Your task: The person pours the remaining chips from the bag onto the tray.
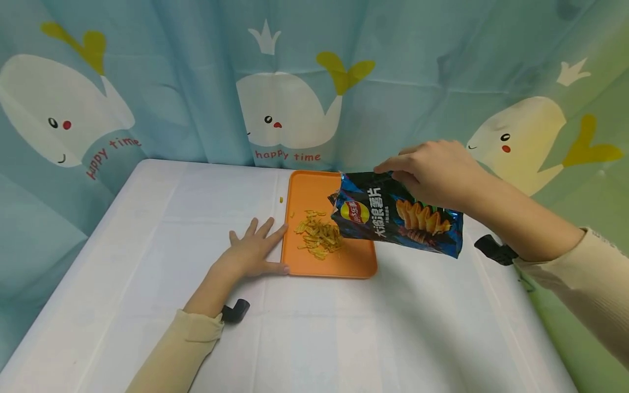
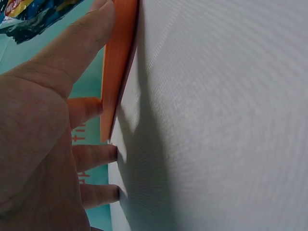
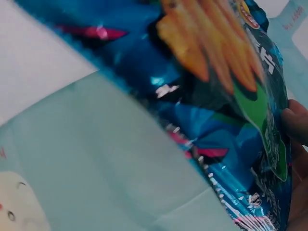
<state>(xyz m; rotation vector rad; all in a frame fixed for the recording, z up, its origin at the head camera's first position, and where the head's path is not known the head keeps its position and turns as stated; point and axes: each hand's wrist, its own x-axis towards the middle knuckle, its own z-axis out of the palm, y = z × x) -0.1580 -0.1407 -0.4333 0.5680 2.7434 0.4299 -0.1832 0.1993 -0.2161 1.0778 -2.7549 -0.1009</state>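
My right hand (image 1: pixel 432 169) grips a dark blue chip bag (image 1: pixel 393 213) by its upper edge, holding it sideways above an orange tray (image 1: pixel 309 191). The bag's torn end faces left over the tray. In the right wrist view, thumb and fingers show at the right side of the bag (image 3: pixel 207 106). A small heap of yellow potato chips (image 1: pixel 319 234) lies on the tray. My left hand (image 1: pixel 253 251) rests at the tray's left edge with fingers spread. In the left wrist view its thumb (image 2: pixel 82 43) touches the orange rim (image 2: pixel 115 72), other fingertips reaching down to the table.
The tray lies on a white-covered table (image 1: pixel 162 245). One chip crumb (image 1: pixel 282 200) sits on the cloth just left of the tray. Behind the table hangs a blue-green curtain (image 1: pixel 196 82) printed with whales. Black wrist mounts (image 1: pixel 236 311) are on both sleeves.
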